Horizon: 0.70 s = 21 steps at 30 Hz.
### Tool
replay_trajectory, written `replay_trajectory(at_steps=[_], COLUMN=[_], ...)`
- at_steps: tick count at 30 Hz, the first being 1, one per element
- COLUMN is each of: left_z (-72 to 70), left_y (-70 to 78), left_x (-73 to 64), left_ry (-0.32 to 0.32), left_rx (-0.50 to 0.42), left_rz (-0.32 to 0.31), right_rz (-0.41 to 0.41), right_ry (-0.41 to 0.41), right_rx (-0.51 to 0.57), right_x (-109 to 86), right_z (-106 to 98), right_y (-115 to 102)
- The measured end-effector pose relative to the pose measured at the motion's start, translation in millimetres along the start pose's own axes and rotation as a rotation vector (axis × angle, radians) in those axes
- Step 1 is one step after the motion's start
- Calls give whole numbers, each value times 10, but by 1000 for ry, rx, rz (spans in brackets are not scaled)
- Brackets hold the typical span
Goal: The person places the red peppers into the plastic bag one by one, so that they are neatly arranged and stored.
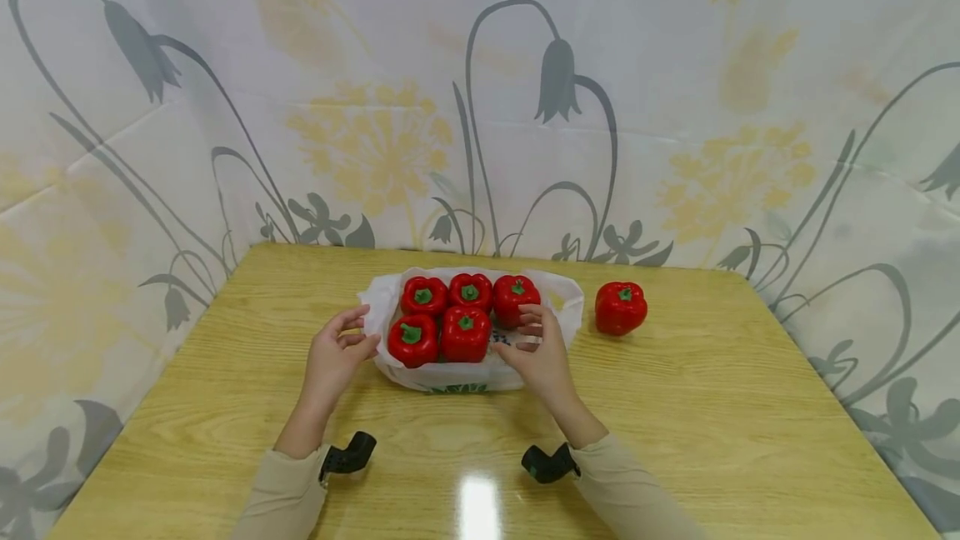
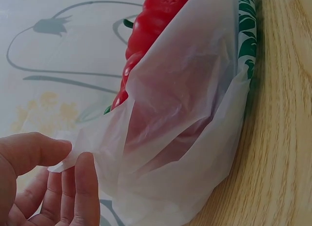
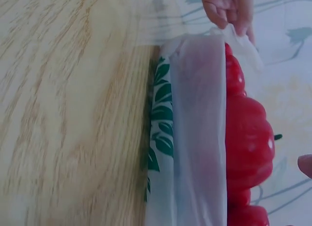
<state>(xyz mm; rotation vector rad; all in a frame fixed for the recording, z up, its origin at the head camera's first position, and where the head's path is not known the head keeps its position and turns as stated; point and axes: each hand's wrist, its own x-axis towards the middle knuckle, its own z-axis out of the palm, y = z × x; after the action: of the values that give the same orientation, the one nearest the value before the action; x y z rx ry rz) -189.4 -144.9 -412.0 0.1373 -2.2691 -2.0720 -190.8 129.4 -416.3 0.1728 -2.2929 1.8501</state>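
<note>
A white translucent plastic bag [image 1: 427,375] with a green leaf print [image 3: 164,116] lies on the table, its mouth spread wide. Several red bell peppers with green stems, one of them at the front middle [image 1: 467,335], sit inside in two rows. My left hand [image 1: 335,357] pinches the bag's left rim between thumb and fingers, clearest in the left wrist view. Over the bag's right part is my right hand [image 1: 542,357], fingers loosely bent around no object, close to the back right pepper [image 1: 513,297]. Only a fingertip [image 3: 306,165] of it shows in the right wrist view.
One more red bell pepper [image 1: 621,308] stands on the wooden table [image 1: 712,407], right of the bag. A patterned cloth [image 1: 375,65] hangs behind the table and at its sides. Black camera mounts sit on both wrists.
</note>
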Motion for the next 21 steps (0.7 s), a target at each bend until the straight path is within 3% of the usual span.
replay_trajectory(at_steps=[21], left_z=[8], left_y=[2], left_x=[3], left_ry=[0], left_rx=[2], left_rz=[-10], right_rz=[-22], right_ry=[178], right_rx=[-73], right_x=[-77], right_z=[-486], right_y=[-32])
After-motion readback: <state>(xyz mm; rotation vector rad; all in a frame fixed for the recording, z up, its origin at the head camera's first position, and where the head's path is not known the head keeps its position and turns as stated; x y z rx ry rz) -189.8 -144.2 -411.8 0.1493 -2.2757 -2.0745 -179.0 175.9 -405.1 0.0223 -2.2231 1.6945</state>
